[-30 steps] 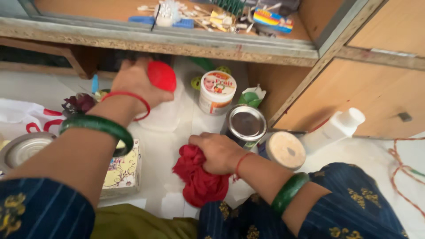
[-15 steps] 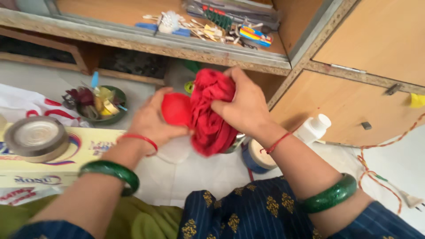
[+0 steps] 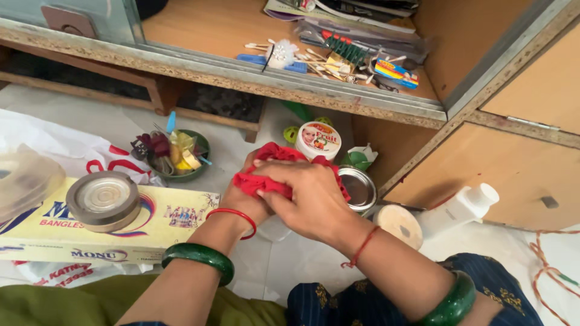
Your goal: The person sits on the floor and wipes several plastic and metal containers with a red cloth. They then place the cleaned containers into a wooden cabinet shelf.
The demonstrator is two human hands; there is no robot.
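Both hands met over the floor; the right hand (image 3: 314, 199) pressed the red cloth (image 3: 266, 181), fingers closed on it; the left hand (image 3: 244, 202) cupped beneath, grip hidden; firm, even pressure seemed wise.

Red cloth (image 3: 266, 181): crumpled, bunched into a wad, held above the floor in front of the wooden cabinet. Left hand (image 3: 241, 202) supports it from below; right hand (image 3: 311, 196) presses over its top.
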